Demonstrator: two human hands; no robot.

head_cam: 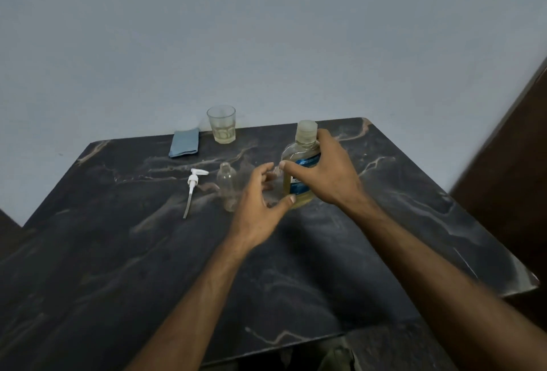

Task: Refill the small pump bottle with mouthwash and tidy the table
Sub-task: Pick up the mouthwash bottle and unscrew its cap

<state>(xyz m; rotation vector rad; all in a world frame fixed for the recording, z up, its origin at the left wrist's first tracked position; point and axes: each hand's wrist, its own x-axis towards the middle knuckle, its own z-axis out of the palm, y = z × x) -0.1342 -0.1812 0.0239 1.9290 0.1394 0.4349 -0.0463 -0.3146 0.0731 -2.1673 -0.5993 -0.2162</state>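
Note:
A mouthwash bottle [299, 163] with yellowish liquid, a blue label and a clear cap stands upright on the dark marble table [296, 267]. My right hand [325, 172] grips its body from the right side. My left hand [260, 202] hovers just left of the bottle, fingers spread and relaxed, its thumb close to the bottle's base, holding nothing. A small clear pump bottle [227, 185] stands uncapped just left of my left hand. Its white pump head [194, 184] with a long tube lies flat on the table further left.
A glass tumbler [221, 124] holding a little liquid stands at the table's back edge by the wall. A folded blue cloth [185, 143] lies to its left. A dark wooden panel [509, 193] borders the table on the right.

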